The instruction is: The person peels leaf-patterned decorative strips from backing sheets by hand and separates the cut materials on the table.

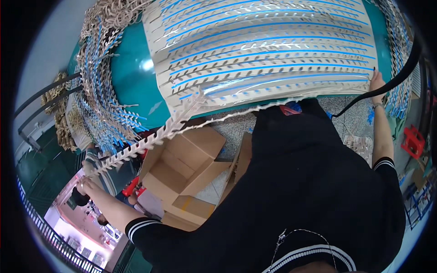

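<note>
A sheet (157, 59) of pale material, cut into rows of leaf shapes with blue lines, lies over a green rounded table (132, 68). My left hand (84, 184), stretched out to the lower left, is closed on the end of a pale leaf-edged strip (150, 140). That strip slants up to the sheet's near left corner, and a narrower length of it runs right along the near edge. At the sheet's near right corner is my right hand (377, 84), its fingers bent at the narrow length's far end; their exact hold is too small to make out.
Bundles of cut strips (98, 86) hang over the table's left end, and more strips (398, 59) over the right. An open cardboard box (182, 159) stands below the near edge. A black cable (391, 84) crosses at right, near a red plastic stool (413, 142). Dark rails (48, 91) project at left.
</note>
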A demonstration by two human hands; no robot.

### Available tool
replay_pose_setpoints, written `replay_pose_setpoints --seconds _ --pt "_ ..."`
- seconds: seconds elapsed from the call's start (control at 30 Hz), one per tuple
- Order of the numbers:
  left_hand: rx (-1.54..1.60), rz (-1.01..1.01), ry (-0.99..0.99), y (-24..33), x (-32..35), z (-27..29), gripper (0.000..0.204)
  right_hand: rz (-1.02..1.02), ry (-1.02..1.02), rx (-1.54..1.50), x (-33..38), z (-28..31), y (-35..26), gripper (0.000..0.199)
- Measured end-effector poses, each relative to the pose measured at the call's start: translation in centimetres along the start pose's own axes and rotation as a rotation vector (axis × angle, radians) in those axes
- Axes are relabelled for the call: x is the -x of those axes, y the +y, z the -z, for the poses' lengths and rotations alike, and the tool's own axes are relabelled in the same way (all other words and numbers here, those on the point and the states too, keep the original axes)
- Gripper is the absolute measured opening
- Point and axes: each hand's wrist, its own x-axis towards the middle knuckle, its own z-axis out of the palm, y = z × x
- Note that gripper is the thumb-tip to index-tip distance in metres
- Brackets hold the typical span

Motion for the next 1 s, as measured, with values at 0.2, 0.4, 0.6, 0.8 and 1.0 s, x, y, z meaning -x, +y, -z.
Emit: replay_pose_setpoints --seconds 0.2,0.4,0.6,0.8,1.0 --pt "0.263 -0.141 0.039 7.7 0.7 -4.3 0.008 0.046 0.012 -0.016 -1.0 -1.3 0.7 0.035" --pt "0.399 0.016 -0.572 9.7 3.4 -15.9 0.008 -0.024 -0.259 0.107 -2.5 3.0 -3.1 0.035" --pt "0.562 0.217 -0.966 7.9 24.3 -34.3 0.033 0.511 -0.073 -0.521 -2.4 10.5 -22.1 0.030" --pt "0.875 0.342 -1.073 6.8 32.4 -40.2 0.038 1.217 -0.316 -1.024 12.5 26.4 -45.6 0.034" --pt "0.729 0.001 -0.966 6.6 31.9 -40.9 0.028 1.354 -0.268 -0.779 13.7 24.7 -46.5 0.032"
